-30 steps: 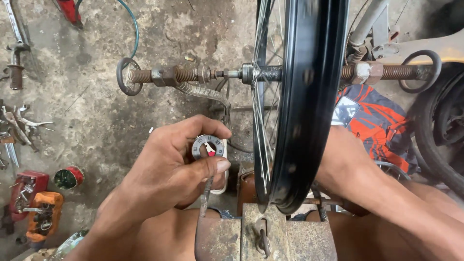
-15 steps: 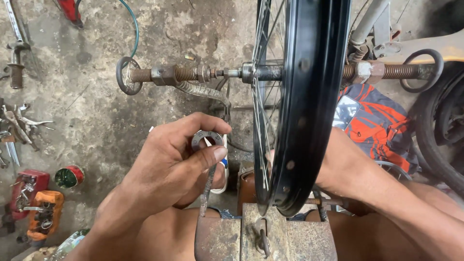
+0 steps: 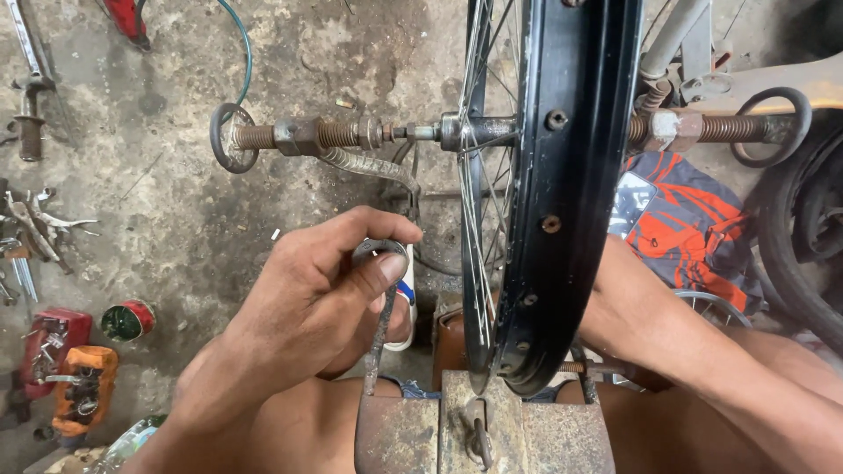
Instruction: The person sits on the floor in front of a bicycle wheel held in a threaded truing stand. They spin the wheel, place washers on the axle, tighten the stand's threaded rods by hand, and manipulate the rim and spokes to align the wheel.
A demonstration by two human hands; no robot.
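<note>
A black bicycle rim with thin spokes stands upright on a rusty threaded truing stand axle. My left hand is to the left of the wheel, its thumb and fingers shut on a small round metal spoke wrench with a dark handle hanging down. My right arm passes behind the rim; my right hand is hidden by the wheel. Below the rim sits the stand's rusty metal base.
Loose wrenches lie on the stained concrete floor at the left, with a red tool, an orange tool and a small green tin. An orange patterned cloth and a black tyre lie right.
My left hand has turned the round wrench slightly and tightened its grip; the thumb now covers more of it. The wheel and stand stay put.
</note>
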